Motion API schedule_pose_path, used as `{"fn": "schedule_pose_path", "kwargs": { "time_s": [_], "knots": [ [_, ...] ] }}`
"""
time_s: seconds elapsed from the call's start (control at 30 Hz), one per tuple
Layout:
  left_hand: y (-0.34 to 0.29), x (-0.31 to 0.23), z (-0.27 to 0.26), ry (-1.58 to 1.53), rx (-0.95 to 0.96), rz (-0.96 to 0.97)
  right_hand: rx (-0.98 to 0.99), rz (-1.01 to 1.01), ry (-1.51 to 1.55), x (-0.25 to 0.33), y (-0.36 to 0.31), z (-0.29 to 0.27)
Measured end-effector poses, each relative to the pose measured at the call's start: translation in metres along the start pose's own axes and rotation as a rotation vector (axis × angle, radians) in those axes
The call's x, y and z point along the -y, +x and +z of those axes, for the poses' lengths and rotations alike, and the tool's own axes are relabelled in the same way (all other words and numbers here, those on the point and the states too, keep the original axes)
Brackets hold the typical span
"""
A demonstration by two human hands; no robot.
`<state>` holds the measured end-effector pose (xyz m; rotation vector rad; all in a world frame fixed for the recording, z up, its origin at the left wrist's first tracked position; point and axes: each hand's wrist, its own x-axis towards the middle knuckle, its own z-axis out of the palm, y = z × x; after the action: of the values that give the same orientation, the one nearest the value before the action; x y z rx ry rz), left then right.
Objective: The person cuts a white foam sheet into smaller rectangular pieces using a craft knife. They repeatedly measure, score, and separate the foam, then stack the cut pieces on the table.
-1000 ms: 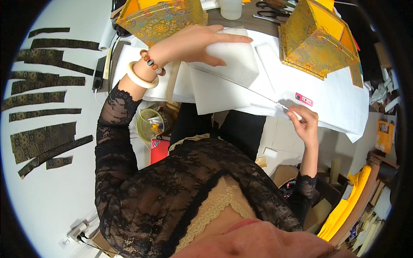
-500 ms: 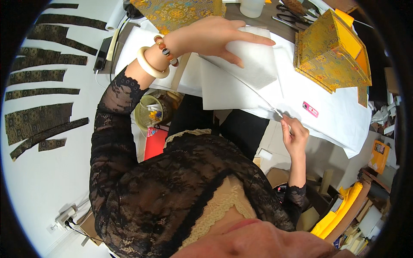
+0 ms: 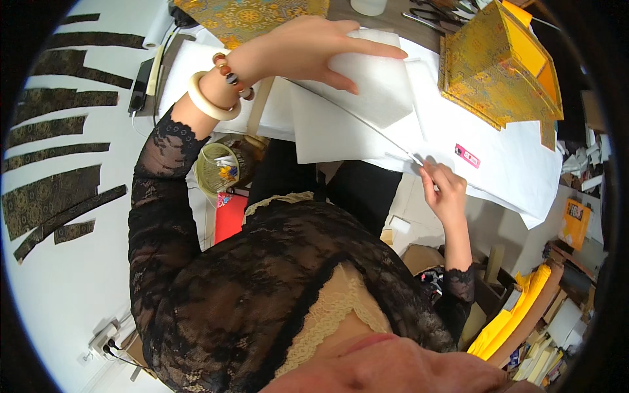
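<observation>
The right hand, fingers pinching a thin white stick, has moved nearer the left hand, whose fingers spread over white foam.

A white, matte, soft-looking foam piece with straight edges lies on a white-covered table, its upper left partly hidden. Beside it, toward the person, a flat white foam-like sheet lies smooth, its lower left corner reaching past the table's near edge. A long, thin, straight tool, dark at its far end and pale at its near end, runs diagonally between the two, slanting down to the right.
</observation>
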<state>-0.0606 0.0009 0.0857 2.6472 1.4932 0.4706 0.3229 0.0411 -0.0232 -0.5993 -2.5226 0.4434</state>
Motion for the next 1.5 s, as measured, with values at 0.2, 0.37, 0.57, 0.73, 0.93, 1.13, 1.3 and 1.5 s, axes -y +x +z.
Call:
{"fn": "schedule_pose_path", "kwargs": {
  "time_s": [0.2,0.37,0.57,0.73,0.93,1.13,1.3,1.5],
  "knots": [
    [0.0,0.0,0.001,0.009,-0.033,0.025,0.002,-0.016,-0.007,-0.004,0.016,-0.005],
    [0.001,0.0,0.002,0.0,-0.048,0.037,-0.003,0.013,0.031,-0.004,0.013,0.0],
    [0.0,0.001,0.0,-0.018,-0.051,0.057,-0.015,0.038,0.002,-0.002,0.004,0.004],
    [-0.001,-0.002,-0.003,-0.027,0.025,-0.01,-0.022,0.031,-0.004,-0.002,0.007,0.011],
    [-0.001,0.001,0.002,-0.048,-0.034,0.028,-0.027,0.026,0.023,-0.003,0.006,0.014],
    [-0.002,0.0,0.004,-0.063,-0.047,0.011,-0.018,0.034,-0.003,-0.001,0.0,0.01],
    [-0.002,0.002,0.003,-0.032,0.002,-0.01,-0.019,-0.011,0.032,0.004,0.014,0.014],
    [0.0,-0.001,0.0,-0.034,0.062,-0.055,0.033,-0.014,0.026,-0.004,0.011,0.011]
  ]
}}
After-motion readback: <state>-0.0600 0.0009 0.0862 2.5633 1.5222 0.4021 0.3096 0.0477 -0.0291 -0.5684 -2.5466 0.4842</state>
